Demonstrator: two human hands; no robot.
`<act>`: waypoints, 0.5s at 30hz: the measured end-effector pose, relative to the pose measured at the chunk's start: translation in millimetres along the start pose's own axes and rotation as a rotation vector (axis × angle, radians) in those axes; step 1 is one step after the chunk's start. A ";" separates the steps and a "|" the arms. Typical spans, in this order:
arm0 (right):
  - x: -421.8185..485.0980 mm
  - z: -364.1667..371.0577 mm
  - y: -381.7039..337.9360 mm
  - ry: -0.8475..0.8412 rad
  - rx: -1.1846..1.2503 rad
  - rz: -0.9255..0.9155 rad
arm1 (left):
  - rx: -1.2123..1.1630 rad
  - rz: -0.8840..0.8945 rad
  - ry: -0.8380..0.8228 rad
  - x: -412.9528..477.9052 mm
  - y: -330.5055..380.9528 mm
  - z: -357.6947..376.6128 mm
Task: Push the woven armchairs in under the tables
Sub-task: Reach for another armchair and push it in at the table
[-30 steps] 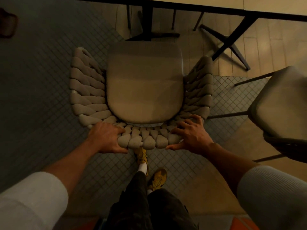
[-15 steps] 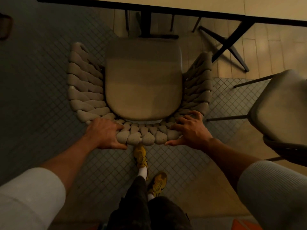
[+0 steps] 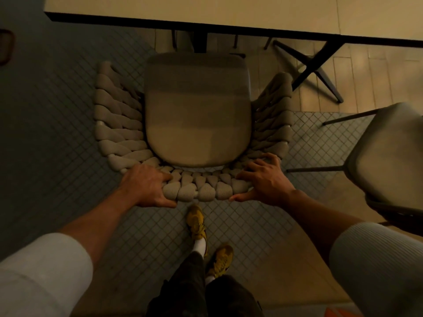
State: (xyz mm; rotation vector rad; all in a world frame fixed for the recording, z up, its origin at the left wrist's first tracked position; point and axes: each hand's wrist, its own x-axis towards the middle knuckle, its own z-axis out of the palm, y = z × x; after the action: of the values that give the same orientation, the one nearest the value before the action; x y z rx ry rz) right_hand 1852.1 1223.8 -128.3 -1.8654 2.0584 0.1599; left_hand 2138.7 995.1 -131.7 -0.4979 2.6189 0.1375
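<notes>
Both hands grip the woven armchair by its back rim, left hand and right hand apart. Beyond the hands, its seat front sits just short of the table edge.

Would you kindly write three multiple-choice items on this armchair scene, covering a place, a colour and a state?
1. Where do both hands rest? A the seat cushion; B the woven backrest; C the tabletop.
2. What colour are the shoes? A yellow; B black; C white.
3. How far in is the armchair? A fully under; B tipped over; C seat front nearing the table edge.

Key: B, the left hand and right hand grip the woven backrest; A, the shoes are yellow; C, the seat cushion stops short of the table.
</notes>
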 end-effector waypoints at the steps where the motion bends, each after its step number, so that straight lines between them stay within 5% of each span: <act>1: 1.3 -0.1 0.7 0.000 -0.001 -0.002 | 0.003 0.001 -0.005 0.7 -0.8 -1.7; 15: 32.9 -14.6 11.4 -0.040 0.009 0.020 | 0.012 -0.001 -0.022 23.9 -26.2 -21.4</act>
State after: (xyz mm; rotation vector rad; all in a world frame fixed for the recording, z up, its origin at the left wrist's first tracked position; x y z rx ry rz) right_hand 1836.1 1189.7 -127.4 -1.8223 2.0479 0.1917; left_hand 2119.5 959.2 -124.2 -0.4908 2.5966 0.1264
